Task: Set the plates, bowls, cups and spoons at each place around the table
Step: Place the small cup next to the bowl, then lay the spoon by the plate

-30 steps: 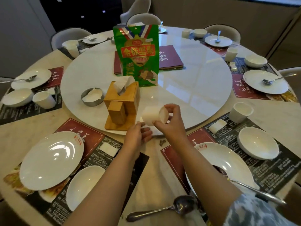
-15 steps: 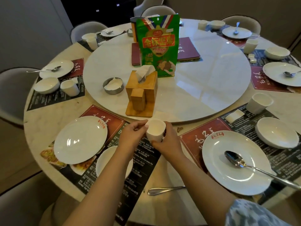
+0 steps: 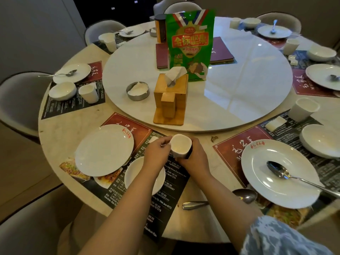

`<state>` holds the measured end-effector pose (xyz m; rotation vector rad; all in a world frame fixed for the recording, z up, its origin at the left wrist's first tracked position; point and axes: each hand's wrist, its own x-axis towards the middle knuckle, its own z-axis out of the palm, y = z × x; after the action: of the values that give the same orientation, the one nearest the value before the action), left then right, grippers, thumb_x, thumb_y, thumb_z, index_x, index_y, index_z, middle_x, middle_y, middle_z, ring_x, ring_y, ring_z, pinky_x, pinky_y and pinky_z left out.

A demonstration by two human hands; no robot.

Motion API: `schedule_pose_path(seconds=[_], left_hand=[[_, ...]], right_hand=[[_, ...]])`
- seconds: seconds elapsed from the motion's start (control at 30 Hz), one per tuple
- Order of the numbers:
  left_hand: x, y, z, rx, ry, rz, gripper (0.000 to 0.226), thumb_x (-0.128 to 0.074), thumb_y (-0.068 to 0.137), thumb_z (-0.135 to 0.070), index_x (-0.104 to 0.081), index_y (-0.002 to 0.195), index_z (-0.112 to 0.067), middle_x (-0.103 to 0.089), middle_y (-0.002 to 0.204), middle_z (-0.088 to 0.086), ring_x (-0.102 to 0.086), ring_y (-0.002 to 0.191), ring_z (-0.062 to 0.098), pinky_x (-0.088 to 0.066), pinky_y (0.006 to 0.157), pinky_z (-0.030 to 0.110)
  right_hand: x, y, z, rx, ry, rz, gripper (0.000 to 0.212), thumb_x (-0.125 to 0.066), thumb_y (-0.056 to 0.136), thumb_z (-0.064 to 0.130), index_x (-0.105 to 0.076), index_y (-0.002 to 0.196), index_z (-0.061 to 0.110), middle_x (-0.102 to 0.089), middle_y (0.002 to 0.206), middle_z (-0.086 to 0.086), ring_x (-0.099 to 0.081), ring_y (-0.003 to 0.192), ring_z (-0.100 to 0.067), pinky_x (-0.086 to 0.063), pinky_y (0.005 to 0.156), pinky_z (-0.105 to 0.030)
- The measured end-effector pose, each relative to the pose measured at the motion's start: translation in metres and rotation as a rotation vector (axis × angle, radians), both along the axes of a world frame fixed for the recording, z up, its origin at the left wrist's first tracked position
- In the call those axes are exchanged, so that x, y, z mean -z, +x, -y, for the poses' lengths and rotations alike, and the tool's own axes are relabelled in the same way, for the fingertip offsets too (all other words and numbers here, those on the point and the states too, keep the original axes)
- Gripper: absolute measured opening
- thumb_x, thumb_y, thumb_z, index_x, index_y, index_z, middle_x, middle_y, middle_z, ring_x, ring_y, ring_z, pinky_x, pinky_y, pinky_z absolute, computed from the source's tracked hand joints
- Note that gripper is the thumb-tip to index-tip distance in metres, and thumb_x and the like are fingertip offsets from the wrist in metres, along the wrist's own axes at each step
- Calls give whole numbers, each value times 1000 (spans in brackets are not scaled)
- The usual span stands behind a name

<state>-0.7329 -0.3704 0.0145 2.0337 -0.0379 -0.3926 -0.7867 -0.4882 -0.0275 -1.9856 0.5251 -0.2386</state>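
Left hand (image 3: 158,153) and right hand (image 3: 193,155) both curl closed around the white cup (image 3: 180,146), one on each side; you hold it upright, mouth up, low over the placemat (image 3: 171,183), whether touching it I cannot tell. It sits just beyond the bowl (image 3: 132,173), right of the plate (image 3: 104,150). This place lacks a spoon; the loose spoon (image 3: 242,196) lies on the surface to your right, handle pointing left, nearer your right hand. In view, left to right, you have six plates, six bowls, six cups, six spoons; some far ones are small and blurred.
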Motion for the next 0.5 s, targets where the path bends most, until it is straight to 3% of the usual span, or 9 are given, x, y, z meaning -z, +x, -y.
schedule_pose_path(seconds=[0.07,0.13,0.27,0.37,0.5], left_hand=[[-1,2,-1,42,19,2,34,-54,94,-20,-65,125,-27,-66,122,-1,-61,111,23,-50,97,45],[-5,0,-4,99,52,58,36,-53,95,-18,-61,130,-22,-62,128,-1,-58,114,18,-48,98,35],[-13,-27,-16,218,37,405,30,-55,94,-11,-63,121,-19,-61,119,-4,-56,110,7,-48,92,24],[-7,-60,-26,355,-34,570,21,-57,90,-6,-65,106,-18,-61,107,-4,-55,102,4,-49,88,21],[23,-98,-26,543,-45,601,21,-58,88,-4,-68,101,-17,-60,99,-4,-57,91,9,-50,79,26]], right_hand=[[-2,-2,-2,12,-3,-3,68,-84,70,28,-46,127,23,-57,123,5,-48,102,-3,-32,71,-7],[-4,-8,-5,24,15,3,72,-83,71,21,-44,131,23,-56,128,4,-49,110,-5,-33,75,-7],[-9,-45,-14,145,45,5,69,-73,82,16,-39,142,23,-48,141,2,-45,129,-13,-39,99,-23],[-10,-91,-24,270,-115,88,46,-62,89,10,-51,132,22,-52,132,3,-46,121,-5,-42,103,-27],[1,-149,-38,431,-397,53,37,-61,85,2,-61,119,18,-51,122,-1,-48,118,-15,-44,98,-28]])
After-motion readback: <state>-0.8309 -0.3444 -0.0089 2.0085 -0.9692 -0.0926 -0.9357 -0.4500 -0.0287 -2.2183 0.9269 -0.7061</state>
